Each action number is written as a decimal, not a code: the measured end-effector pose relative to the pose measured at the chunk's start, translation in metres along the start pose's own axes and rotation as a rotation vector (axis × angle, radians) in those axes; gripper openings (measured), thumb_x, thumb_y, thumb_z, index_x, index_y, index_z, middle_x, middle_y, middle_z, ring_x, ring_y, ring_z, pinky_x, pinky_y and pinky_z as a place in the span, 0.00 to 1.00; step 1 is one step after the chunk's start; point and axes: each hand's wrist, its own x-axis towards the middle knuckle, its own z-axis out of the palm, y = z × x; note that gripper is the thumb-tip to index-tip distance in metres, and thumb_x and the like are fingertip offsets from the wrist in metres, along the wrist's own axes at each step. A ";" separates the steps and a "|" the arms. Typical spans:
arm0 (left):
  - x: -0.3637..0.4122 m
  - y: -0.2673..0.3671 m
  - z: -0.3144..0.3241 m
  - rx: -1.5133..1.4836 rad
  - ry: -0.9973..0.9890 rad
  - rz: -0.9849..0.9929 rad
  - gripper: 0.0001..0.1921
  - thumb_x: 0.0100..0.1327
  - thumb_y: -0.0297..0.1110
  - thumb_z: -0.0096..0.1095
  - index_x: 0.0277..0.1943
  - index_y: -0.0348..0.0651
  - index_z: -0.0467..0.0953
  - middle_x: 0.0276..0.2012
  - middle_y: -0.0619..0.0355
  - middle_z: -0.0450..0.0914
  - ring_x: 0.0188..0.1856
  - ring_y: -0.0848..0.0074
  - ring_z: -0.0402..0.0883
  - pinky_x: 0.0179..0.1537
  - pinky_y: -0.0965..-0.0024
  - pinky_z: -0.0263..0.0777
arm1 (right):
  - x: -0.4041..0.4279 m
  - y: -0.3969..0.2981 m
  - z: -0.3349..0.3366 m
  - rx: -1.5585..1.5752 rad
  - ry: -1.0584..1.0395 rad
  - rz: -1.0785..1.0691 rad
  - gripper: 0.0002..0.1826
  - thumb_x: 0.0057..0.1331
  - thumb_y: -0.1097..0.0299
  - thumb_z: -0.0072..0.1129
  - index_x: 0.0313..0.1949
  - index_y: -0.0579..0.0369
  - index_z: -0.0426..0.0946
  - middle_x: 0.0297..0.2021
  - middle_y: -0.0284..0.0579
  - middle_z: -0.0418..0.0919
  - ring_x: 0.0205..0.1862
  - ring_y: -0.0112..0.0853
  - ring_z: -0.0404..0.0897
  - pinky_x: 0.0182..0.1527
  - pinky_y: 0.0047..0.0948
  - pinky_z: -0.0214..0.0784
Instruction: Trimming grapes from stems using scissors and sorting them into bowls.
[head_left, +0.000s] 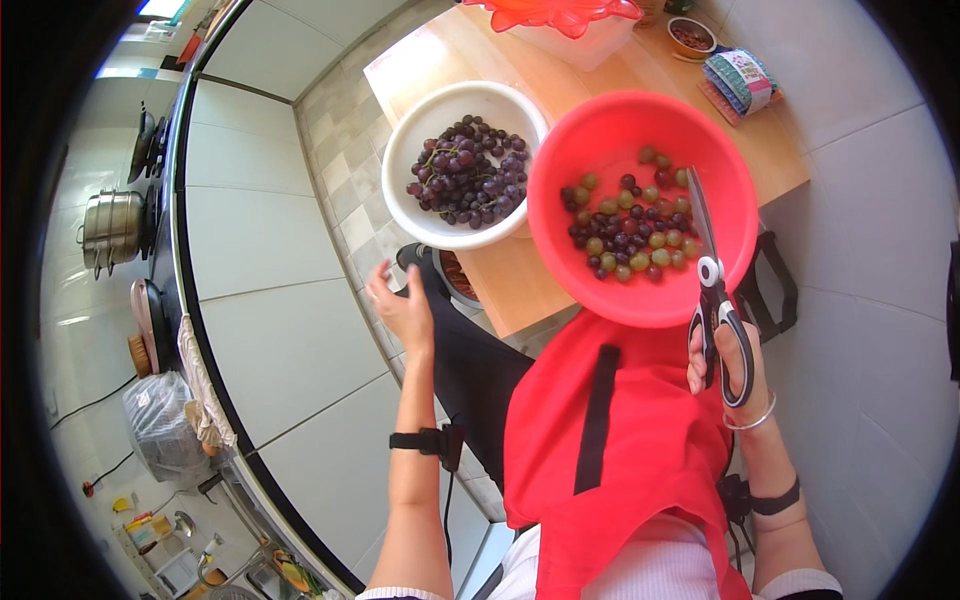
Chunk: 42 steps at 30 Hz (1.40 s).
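Note:
My right hand (727, 360) grips a pair of kitchen scissors (710, 277) by its black and white handles. The blades point away from me over the right side of a red plastic basin (637, 304). Loose green and dark purple grapes (634, 232) lie in the bottom of that basin. To its left, a white basin (405, 202) holds bunches of dark purple grapes (457, 161) on green stems. My left hand (405, 304) is empty, fingers apart, in the air below the white basin and left of the wooden table (510, 285).
A red frilled bowl (570, 15), a small bowl of dark bits (691, 36) and a pack of folded cloths (741, 79) stand at the table's back. Beneath the table is a partly hidden metal basin (457, 281). Along the left runs a counter with a steamer pot (112, 229); tiled wall stands right.

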 end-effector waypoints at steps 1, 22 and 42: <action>0.013 0.015 0.000 -0.005 -0.006 -0.003 0.17 0.59 0.33 0.66 0.49 0.37 0.74 0.46 0.51 0.76 0.50 0.61 0.74 0.52 0.61 0.67 | 0.000 0.000 0.001 0.015 0.012 -0.008 0.29 0.66 0.43 0.55 0.31 0.64 0.70 0.17 0.39 0.69 0.15 0.27 0.73 0.18 0.20 0.63; 0.158 0.108 0.027 -0.861 -0.674 -0.368 0.09 0.68 0.33 0.49 0.38 0.37 0.73 0.37 0.55 0.79 0.43 0.70 0.81 0.46 0.68 0.72 | 0.001 -0.001 -0.002 -0.035 0.038 -0.009 0.24 0.68 0.51 0.56 0.30 0.65 0.71 0.18 0.39 0.70 0.16 0.25 0.74 0.18 0.20 0.63; 0.107 0.112 0.076 0.228 -0.651 0.839 0.10 0.55 0.27 0.63 0.40 0.52 0.83 0.44 0.62 0.75 0.52 0.66 0.71 0.53 0.61 0.66 | 0.006 -0.002 0.001 -0.033 0.023 0.015 0.22 0.68 0.54 0.56 0.30 0.64 0.71 0.18 0.38 0.71 0.16 0.25 0.74 0.18 0.19 0.64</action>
